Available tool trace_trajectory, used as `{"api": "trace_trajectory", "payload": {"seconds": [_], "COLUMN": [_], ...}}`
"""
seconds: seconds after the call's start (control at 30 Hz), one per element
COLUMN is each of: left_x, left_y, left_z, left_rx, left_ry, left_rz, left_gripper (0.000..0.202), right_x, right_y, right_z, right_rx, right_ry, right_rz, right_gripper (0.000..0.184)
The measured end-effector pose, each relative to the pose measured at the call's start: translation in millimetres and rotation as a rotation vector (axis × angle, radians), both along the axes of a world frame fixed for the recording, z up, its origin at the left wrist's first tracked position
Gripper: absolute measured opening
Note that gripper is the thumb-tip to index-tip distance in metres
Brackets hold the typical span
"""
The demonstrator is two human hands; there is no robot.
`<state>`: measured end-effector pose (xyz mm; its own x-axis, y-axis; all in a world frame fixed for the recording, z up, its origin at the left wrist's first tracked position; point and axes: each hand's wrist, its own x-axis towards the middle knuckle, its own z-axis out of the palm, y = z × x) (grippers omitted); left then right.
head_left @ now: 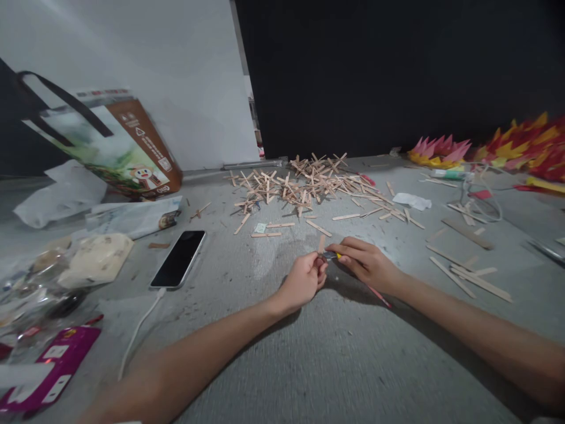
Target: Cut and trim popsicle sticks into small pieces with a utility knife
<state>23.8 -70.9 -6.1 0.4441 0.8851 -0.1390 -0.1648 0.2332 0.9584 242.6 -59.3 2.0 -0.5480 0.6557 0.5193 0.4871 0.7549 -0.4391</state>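
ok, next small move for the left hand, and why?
Perhaps ease the left hand slightly down the wooden craft stick, keeping hold: the right hand grips a metal-tipped tool whose tip sits right by the left hand's grip; whether they touch is unclear.

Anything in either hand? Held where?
Left hand: wooden stick, apparently pinched at its near end. Right hand: yellow-and-red-handled tool, by the handle; exact type unclear.
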Motion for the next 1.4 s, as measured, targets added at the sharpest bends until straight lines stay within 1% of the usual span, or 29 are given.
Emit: {"api": "trace_trajectory", "payload": {"seconds": [0.2,0.33,0.4,0.6,0.87,0.97,1.2,1.4], "left_x": [0,2,2,-4,-7,-6,-4,-1], "left_y": [1,0,0,-2,-1,-1,-2,1], "left_z": [-4.9,-2.1,0.5,7.1,7.8,7.6,2.4,-4.3], "left_rx": [0.032,0.077,0.077,0.053,0.058,0.054,0.032,0.064], "left_ry": [-0.01,0.108,0.127,-0.024,-0.115,-0.097,0.051,0.111], "left_rz": [-0.032,-0.008,-0.002,-0.096,-0.146,-0.13,-0.043,0.009], "left_gripper": [0.027,0.028,0.029,0.027,0.026,0.025,0.019,0.022], "right_x": [0,1,1,0,2,3,2,0], "right_y": [0,2,2,1,1,1,0,1], "right_z": [-0.1,-3.9,-4.8,-1.3,-0.8,-1.8,-1.3,-1.1], "right_rx": [0.002,0.003,0.005,0.024,0.018,0.014,0.024,0.066], "right_ry": [0.001,-0.042,-0.054,-0.028,-0.017,-0.025,-0.054,-0.055], "right_rz": [0.014,0.005,-0.001,0.001,0.002,0.004,-0.005,-0.001], "right_gripper": [0.033,0.033,0.034,0.036,0.035,0.034,0.035,0.035]}}
